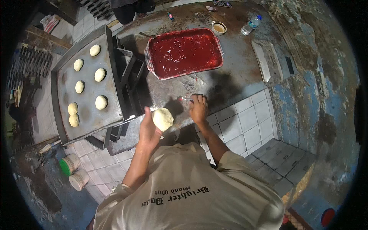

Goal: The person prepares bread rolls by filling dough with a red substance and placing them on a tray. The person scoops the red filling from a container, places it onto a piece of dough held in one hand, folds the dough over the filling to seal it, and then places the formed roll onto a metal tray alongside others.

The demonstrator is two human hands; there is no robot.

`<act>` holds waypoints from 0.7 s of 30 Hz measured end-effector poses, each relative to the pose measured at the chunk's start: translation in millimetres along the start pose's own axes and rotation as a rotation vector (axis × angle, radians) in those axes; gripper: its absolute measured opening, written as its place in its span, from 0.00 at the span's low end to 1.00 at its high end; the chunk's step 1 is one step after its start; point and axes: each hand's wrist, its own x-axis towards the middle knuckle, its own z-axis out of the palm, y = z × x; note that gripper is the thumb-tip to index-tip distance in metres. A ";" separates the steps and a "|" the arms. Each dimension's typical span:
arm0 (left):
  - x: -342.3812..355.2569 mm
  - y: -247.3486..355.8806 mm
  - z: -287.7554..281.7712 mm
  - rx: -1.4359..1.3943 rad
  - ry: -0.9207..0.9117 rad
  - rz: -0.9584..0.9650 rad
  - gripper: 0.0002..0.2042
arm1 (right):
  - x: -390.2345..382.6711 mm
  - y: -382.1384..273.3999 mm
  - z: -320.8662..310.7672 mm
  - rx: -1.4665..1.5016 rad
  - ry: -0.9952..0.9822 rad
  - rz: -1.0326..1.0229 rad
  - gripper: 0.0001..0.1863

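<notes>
My left hand [147,132] holds a pale, flattened piece of dough [163,119] on its fingers, with the thumb raised beside it. Between the closed fingers of my right hand [198,110] is a small spoon [186,99]. Something red sits on its tip, which points left toward the dough. Beyond both hands a tray [165,78] with a pale-smeared rim contains a glossy dark red paste [184,51]. To the left, several round dough balls [101,102] sit on a grey metal baking tray [86,92]; two of them touch at its near end.
The baking tray lies atop a stack of metal trays [130,73]. A cup [219,28] and a plastic bottle [251,25] stand at the far right. Worn walls [306,84] bound the right side. Buckets [69,165] stand on the lower left floor. A person [126,11] is at the top.
</notes>
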 end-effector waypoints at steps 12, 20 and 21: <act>48.3 -14.0 -11.1 -0.083 0.476 0.230 0.15 | 112.7 -13.6 -60.7 0.088 -0.252 -0.295 0.05; 64.6 -14.9 -0.1 -0.331 0.363 0.382 0.21 | 226.0 -29.4 19.2 -0.242 -0.428 -0.648 0.06; 65.0 -14.9 1.3 -0.334 0.381 0.400 0.20 | 230.2 -35.0 20.1 -0.237 -0.431 -0.665 0.06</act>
